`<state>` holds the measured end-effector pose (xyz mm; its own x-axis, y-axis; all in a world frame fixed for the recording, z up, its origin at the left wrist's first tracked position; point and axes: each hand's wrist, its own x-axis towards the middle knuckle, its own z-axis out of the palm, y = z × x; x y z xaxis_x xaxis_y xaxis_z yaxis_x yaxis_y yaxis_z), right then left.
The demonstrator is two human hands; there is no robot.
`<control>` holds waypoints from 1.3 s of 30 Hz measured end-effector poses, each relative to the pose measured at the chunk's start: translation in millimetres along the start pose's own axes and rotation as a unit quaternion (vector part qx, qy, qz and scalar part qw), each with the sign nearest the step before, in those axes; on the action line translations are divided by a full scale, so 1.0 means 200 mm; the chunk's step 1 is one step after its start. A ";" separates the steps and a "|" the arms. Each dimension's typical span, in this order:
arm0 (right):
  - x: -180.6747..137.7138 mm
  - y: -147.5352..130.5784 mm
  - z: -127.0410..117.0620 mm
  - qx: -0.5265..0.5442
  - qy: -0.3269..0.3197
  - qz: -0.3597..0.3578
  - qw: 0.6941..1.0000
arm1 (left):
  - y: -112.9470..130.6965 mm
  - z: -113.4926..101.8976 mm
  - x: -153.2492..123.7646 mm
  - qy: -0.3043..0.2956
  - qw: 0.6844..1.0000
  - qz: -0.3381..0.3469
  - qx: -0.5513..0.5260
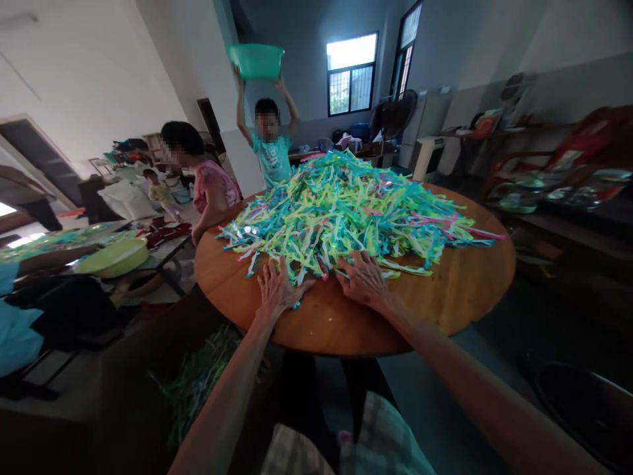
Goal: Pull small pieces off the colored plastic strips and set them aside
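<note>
A large heap of thin plastic strips (346, 204) in yellow-green, blue, white and pink covers much of a round wooden table (459, 297). My left hand (277, 288) rests at the heap's near left edge, fingers spread and pointing into the strips. To its right, my right hand (363, 278) lies palm down with its fingers apart, the tips touching the front of the heap. Between the two hands a few strip ends lie on the wood. Neither hand is closed round any strips.
Behind the table a person (271, 155) holds a green basin (256, 63) overhead; another person (215, 181) stands at its left edge. A yellow basin (115, 258) sits on a table further left. Below is a box of strips (202, 369); a dark tub (583, 402) stands right.
</note>
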<state>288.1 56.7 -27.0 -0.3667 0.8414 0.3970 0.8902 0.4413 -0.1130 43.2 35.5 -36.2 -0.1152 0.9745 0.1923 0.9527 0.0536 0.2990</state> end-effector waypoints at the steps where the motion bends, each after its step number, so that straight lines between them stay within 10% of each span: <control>1: 0.04 -0.01 0.01 0.002 -0.021 -0.004 1.000 | -0.01 -0.01 0.00 0.026 0.999 0.011 -0.022; 7: 0.14 -0.01 0.03 0.032 -0.060 -0.016 0.998 | -0.11 -0.09 -0.11 0.125 0.987 0.017 -0.097; 16: -0.15 -0.11 -0.08 0.200 0.041 0.027 0.979 | 0.09 -0.17 -0.33 -0.030 0.993 0.116 -0.004; 24: -0.38 -0.14 -0.07 0.123 -0.090 -0.085 0.985 | 0.05 -0.25 -0.43 -0.100 0.983 0.148 0.051; 32: -0.30 -0.21 -0.10 0.071 -0.143 -0.112 0.981 | 0.20 -0.28 -0.20 -0.104 0.974 0.181 0.093; 39: -0.23 -0.16 -0.07 0.345 -0.098 0.035 0.933 | 0.19 -0.12 0.02 -0.181 0.948 0.212 0.156</control>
<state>281.5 -0.6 -28.5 -0.4159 0.8870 0.2004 0.5530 0.4216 -0.7186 72.2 36.5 -1.4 0.3462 0.9307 -0.1177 0.9352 -0.3523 -0.0347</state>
